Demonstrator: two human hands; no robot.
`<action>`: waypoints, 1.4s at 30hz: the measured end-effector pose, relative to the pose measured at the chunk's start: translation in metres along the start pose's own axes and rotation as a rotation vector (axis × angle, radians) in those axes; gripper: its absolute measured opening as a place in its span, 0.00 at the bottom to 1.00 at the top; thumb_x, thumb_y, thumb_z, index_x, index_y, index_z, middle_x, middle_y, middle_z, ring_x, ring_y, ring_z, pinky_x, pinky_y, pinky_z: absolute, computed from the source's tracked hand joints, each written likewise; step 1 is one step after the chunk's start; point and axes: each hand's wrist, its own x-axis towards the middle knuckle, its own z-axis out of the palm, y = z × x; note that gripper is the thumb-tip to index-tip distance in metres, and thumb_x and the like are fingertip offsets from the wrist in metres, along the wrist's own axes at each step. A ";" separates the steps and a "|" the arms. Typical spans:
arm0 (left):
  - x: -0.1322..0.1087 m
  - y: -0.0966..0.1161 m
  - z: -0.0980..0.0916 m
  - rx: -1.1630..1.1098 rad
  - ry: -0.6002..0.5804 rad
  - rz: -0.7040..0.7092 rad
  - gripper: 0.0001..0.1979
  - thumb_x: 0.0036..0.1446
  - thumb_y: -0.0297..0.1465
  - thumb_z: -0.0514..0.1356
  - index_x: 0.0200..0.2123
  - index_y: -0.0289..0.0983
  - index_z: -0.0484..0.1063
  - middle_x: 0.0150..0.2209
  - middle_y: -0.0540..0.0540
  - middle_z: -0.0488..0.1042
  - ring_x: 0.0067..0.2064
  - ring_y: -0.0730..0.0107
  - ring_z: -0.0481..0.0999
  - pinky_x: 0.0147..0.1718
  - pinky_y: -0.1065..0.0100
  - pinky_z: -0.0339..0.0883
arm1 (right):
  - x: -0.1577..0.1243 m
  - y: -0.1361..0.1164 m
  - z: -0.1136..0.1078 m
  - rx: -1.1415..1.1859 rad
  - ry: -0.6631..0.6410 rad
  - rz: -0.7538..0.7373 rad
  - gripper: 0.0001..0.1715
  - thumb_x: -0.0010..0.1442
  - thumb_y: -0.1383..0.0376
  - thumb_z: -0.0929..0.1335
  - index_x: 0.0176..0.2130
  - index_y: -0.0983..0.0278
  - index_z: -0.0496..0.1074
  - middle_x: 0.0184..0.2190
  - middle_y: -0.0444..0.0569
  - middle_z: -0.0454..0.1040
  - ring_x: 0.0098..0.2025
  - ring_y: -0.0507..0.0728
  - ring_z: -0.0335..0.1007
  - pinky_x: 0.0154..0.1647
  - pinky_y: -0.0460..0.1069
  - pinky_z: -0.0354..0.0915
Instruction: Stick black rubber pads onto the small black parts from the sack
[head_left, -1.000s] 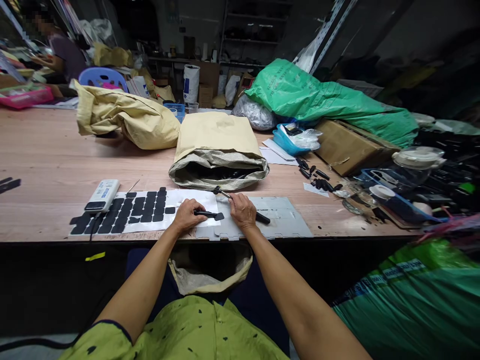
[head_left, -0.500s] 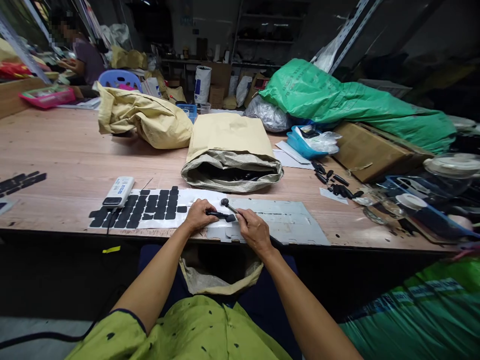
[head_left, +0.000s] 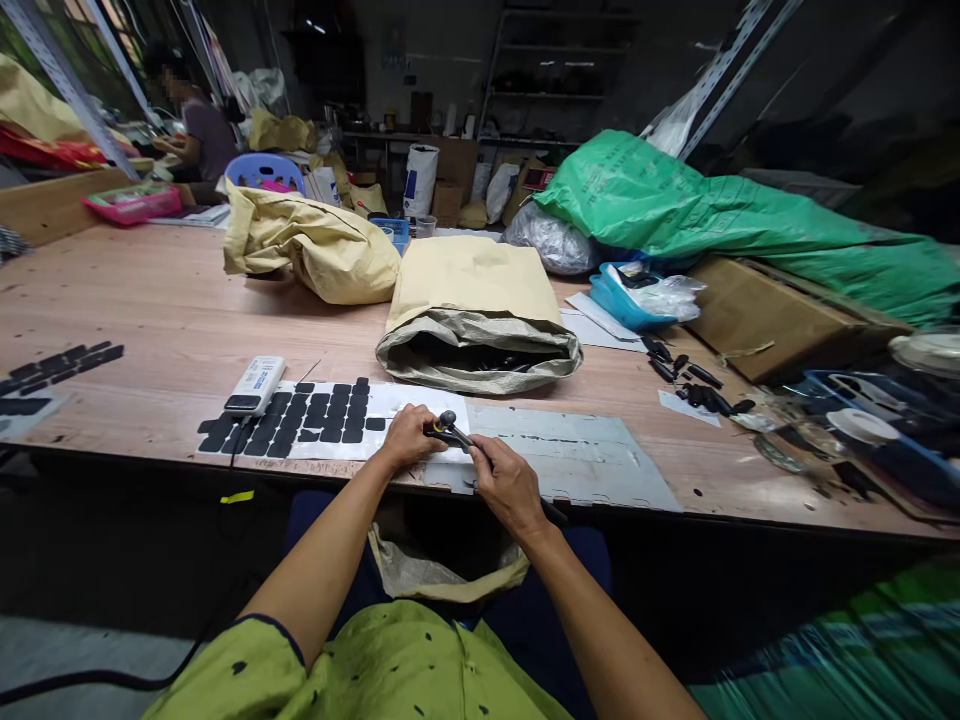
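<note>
Head view: at the left edge of the wooden surface (head_left: 165,300) lie dark strips (head_left: 64,368) in slanting rows. Next comes a white device (head_left: 256,383) with a dark cord, resting on the left part of a white sheet (head_left: 388,394) laid with black rounded patches (head_left: 355,412). Behind these slumps a crumpled beige sack (head_left: 319,240).

Just right of the patches, the left hand (head_left: 409,437) has its grip clamped on a slim black piece (head_left: 436,434), which juts rightward near the front edge. Directly behind the hands, a beige bag (head_left: 476,275) lies with its mouth open toward the person, dark contents inside.

Farther right, the right hand (head_left: 511,488) has its grip closed around a round-headed tool (head_left: 448,418); the head is at the black piece, though whether they touch I cannot tell. Under the right hand's side spreads a grey sheet (head_left: 585,450). Beyond are a blue basin (head_left: 619,303), scattered black parts (head_left: 701,395) and a cardboard box (head_left: 780,315), with a green sack (head_left: 720,210) draped over it.
</note>
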 end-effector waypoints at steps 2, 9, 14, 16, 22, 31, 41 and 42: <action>0.000 0.000 0.001 0.000 0.016 -0.009 0.08 0.46 0.34 0.71 0.32 0.39 0.79 0.34 0.49 0.74 0.41 0.62 0.69 0.39 0.65 0.62 | 0.000 0.001 0.001 -0.034 -0.027 0.014 0.16 0.65 0.61 0.61 0.46 0.58 0.75 0.40 0.46 0.79 0.41 0.55 0.74 0.40 0.47 0.66; -0.001 0.001 0.003 -0.066 0.035 -0.023 0.09 0.44 0.31 0.71 0.32 0.41 0.80 0.35 0.49 0.76 0.42 0.61 0.70 0.41 0.63 0.63 | 0.001 0.005 -0.009 -0.036 0.049 0.071 0.16 0.65 0.60 0.62 0.47 0.57 0.75 0.43 0.47 0.79 0.44 0.56 0.74 0.43 0.49 0.66; -0.002 0.003 0.003 -0.066 0.070 -0.026 0.08 0.43 0.31 0.71 0.31 0.41 0.80 0.33 0.49 0.76 0.40 0.62 0.70 0.39 0.64 0.63 | -0.004 0.010 -0.011 -0.061 -0.011 0.060 0.15 0.64 0.60 0.62 0.45 0.56 0.76 0.40 0.46 0.79 0.41 0.56 0.74 0.40 0.49 0.66; -0.002 0.003 0.003 -0.066 0.069 -0.028 0.08 0.43 0.31 0.70 0.31 0.41 0.80 0.33 0.49 0.76 0.41 0.62 0.70 0.39 0.64 0.63 | 0.001 0.014 -0.011 -0.060 0.011 0.074 0.15 0.63 0.60 0.62 0.44 0.56 0.76 0.40 0.46 0.79 0.41 0.56 0.74 0.40 0.49 0.66; -0.003 0.004 0.001 -0.056 0.046 -0.015 0.06 0.45 0.32 0.70 0.30 0.40 0.80 0.33 0.48 0.76 0.41 0.61 0.69 0.39 0.64 0.63 | 0.042 0.038 -0.010 -0.140 0.141 0.100 0.16 0.63 0.62 0.63 0.46 0.59 0.76 0.41 0.48 0.77 0.44 0.57 0.70 0.44 0.50 0.63; -0.001 -0.001 0.000 -0.032 0.017 0.026 0.15 0.62 0.39 0.56 0.30 0.40 0.79 0.32 0.48 0.74 0.38 0.64 0.68 0.39 0.63 0.60 | 0.061 0.069 0.017 -0.394 0.124 0.038 0.15 0.63 0.65 0.63 0.46 0.61 0.75 0.39 0.50 0.73 0.41 0.58 0.62 0.40 0.51 0.54; -0.027 0.028 -0.009 -0.174 0.114 0.088 0.17 0.65 0.39 0.50 0.33 0.38 0.74 0.33 0.46 0.71 0.39 0.63 0.69 0.43 0.62 0.62 | 0.062 0.067 0.020 -0.482 0.111 0.054 0.14 0.63 0.62 0.63 0.45 0.62 0.73 0.40 0.52 0.71 0.43 0.59 0.60 0.40 0.51 0.51; -0.041 0.036 -0.007 -0.234 0.109 0.117 0.16 0.65 0.40 0.50 0.36 0.38 0.74 0.35 0.45 0.72 0.40 0.63 0.70 0.43 0.62 0.63 | 0.062 0.067 0.020 -0.485 0.107 0.058 0.14 0.63 0.61 0.63 0.45 0.62 0.73 0.40 0.52 0.71 0.43 0.60 0.59 0.40 0.51 0.51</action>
